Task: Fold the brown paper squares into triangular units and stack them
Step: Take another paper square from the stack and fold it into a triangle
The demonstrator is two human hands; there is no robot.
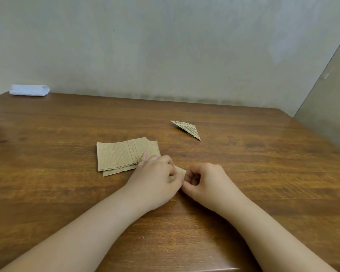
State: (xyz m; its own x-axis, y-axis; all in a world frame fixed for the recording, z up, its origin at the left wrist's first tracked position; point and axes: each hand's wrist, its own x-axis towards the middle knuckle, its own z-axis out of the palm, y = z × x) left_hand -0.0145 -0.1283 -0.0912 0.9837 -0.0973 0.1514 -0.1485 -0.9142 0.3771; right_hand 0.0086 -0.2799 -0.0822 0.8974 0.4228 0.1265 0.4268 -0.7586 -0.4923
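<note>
At the centre of the frame, on the wooden tabletop (243, 173), both hands meet over a small piece of brown paper (180, 171) that is mostly hidden beneath them; only a narrow corner of it shows between the knuckles. The left hand (157, 178) lies over the paper with its fingers curled down onto it and its thumb tip meeting the paper's near edge, so it appears to pinch the piece, while one fingertip reaches out onto the stack beside it. The right hand (204, 179) sits just to the right, touching the left at the thumbs, its fingers curled inward and its thumb pressed to the same small piece; how much of the paper it actually grips cannot be told. Just left of the hands, and partly under the left one, lies the stack of brown paper squares (122, 156), printed with lines of text, the sheets slightly fanned so that several edges show at the lower and right sides. Up and to the right of the hands, well apart from the stack, a single folded triangular unit (187, 128) rests on the wood. In the upper left of the frame, at the far edge by the grey wall (165, 46), lies a rolled white cloth (29, 90).
</note>
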